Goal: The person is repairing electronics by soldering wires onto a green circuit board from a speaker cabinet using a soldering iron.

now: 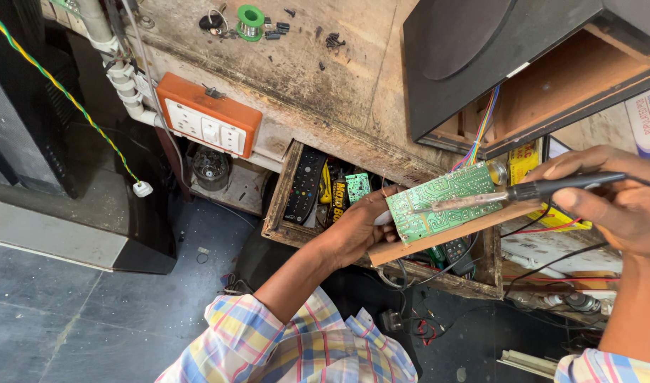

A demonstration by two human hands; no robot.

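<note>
My left hand (357,225) grips the left end of a green circuit board (445,201) mounted on a wooden strip (438,237), held out over an open drawer. My right hand (612,202) holds a black soldering iron (552,188) like a pen. Its metal tip lies across the board's solder side, pointing left. Coloured wires (481,131) run from the board up into a black speaker box (509,64) with an open wooden back.
The open wooden drawer (279,206) holds a black remote control, a small green board and other parts. An orange-and-white socket box (208,122) hangs on the bench edge. A green solder spool (250,20) lies on the worn benchtop. Cables trail on the dark floor.
</note>
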